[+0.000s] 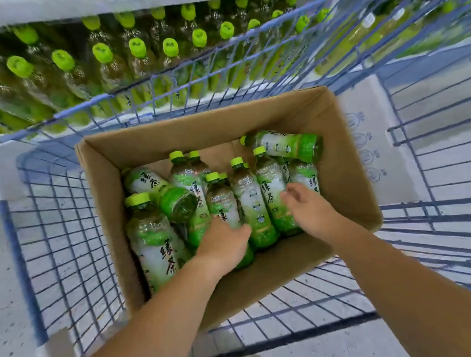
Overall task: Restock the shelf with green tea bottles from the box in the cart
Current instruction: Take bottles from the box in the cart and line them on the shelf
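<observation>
An open cardboard box (347, 177) sits in a blue wire cart (67, 243) and holds several green tea bottles with lime caps, lying jumbled. My left hand (224, 245) is wrapped around the lower part of one middle bottle (220, 201). My right hand (307, 207) hovers over the bottle (270, 187) beside it, fingers spread and touching its label, not closed on it. A large bottle (155, 238) lies at the box's left. Past the cart, the shelf (124, 3) carries rows of green tea bottles (138, 49).
A flattened white carton (370, 142) stands against the box's right side inside the cart. The cart's far wire wall (222, 77) rises between the box and the shelf. Pale floor shows through the mesh at left and below.
</observation>
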The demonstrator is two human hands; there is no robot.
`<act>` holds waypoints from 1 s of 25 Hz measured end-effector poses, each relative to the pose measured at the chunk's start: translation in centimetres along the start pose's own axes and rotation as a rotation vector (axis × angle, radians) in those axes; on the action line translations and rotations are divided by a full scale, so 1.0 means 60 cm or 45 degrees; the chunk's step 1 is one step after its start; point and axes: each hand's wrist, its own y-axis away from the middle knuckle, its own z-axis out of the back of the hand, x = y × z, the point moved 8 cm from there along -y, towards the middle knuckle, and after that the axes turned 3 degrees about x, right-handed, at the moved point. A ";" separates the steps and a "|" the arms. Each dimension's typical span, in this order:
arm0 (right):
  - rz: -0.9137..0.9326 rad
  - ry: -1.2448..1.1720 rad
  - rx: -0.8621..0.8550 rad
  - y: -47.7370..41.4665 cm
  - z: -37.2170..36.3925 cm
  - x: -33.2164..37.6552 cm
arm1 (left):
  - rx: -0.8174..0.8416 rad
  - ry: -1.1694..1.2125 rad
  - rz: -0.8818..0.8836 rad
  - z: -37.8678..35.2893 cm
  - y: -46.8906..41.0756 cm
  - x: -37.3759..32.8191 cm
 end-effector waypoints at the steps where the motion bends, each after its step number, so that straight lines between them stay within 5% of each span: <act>1: 0.001 0.033 0.003 -0.017 0.002 -0.003 | -0.049 -0.056 -0.025 0.000 -0.006 -0.001; 7: -0.105 0.183 0.029 -0.096 -0.014 -0.024 | -0.103 -0.521 0.057 -0.025 -0.023 -0.004; 11: -0.177 0.164 -0.010 -0.123 -0.033 -0.035 | -0.126 -0.446 0.209 -0.062 -0.038 0.018; 14: -0.166 0.198 -0.014 -0.131 -0.032 -0.045 | -0.365 -0.474 0.018 -0.075 -0.024 0.027; 18: -0.187 0.250 0.131 -0.131 -0.018 -0.077 | -0.514 0.067 -0.130 -0.062 -0.019 0.043; 25: -0.196 -0.007 0.189 -0.118 0.017 -0.108 | -0.350 1.060 0.468 -0.102 -0.055 0.067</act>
